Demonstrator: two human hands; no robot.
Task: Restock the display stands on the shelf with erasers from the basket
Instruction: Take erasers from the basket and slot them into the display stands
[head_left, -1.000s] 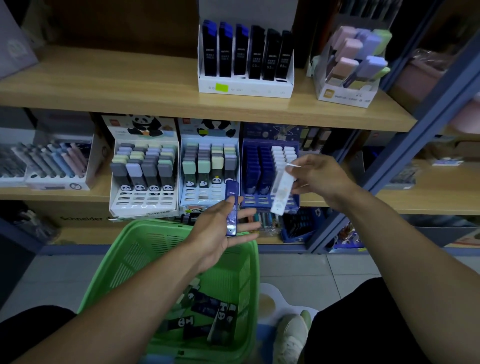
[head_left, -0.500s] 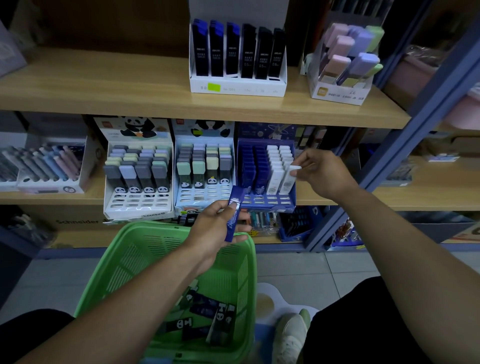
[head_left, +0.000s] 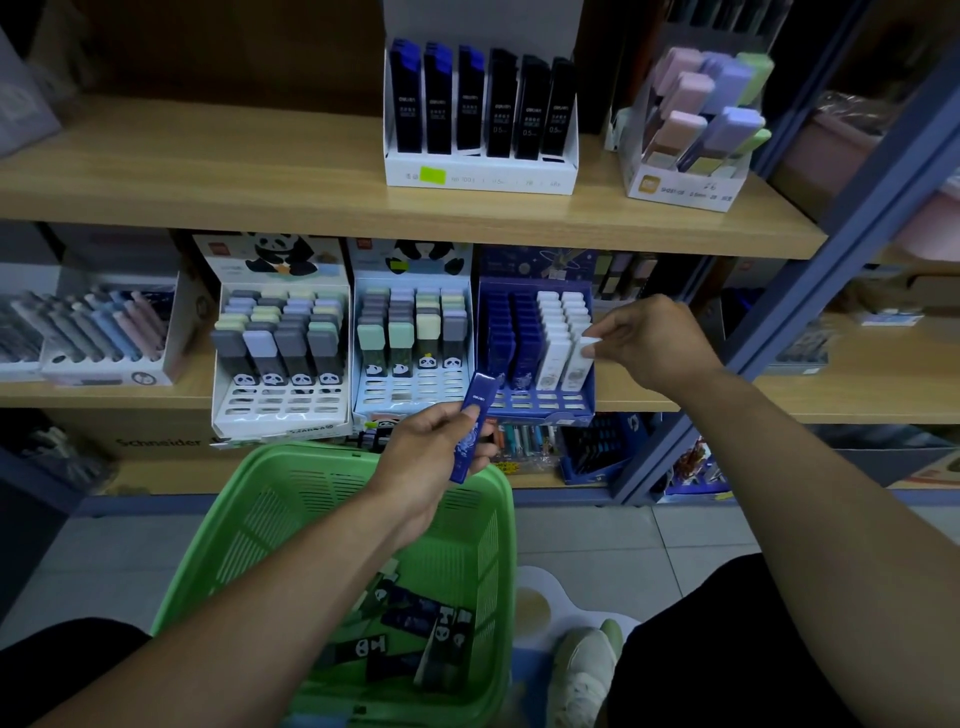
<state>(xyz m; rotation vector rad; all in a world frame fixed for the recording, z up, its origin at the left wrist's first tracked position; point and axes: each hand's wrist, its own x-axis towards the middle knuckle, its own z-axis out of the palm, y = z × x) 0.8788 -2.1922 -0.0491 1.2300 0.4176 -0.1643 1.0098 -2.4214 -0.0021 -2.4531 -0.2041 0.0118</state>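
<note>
Right hand (head_left: 655, 340) pinches white eraser (head_left: 581, 356) into blue stand (head_left: 535, 353); left hand (head_left: 436, 452) grips blue eraser (head_left: 475, 428); basket (head_left: 249, 545) holds more, front slots empty.

My left arm covers part of the green plastic basket (head_left: 270, 525), hiding some dark panda-print erasers (head_left: 415, 631) inside. Small print on the white cardboard lead-refill stand (head_left: 483, 174) is too blurred to read.

Blue display stand (head_left: 535, 410) on the middle shelf (head_left: 779, 395): two blue eraser columns, two white. White eraser (head_left: 579, 358) stood upright in the rightmost front slot. Blue eraser (head_left: 475, 428) was held tilted above green basket (head_left: 270, 514), which contained loose dark erasers (head_left: 410, 634).
</note>
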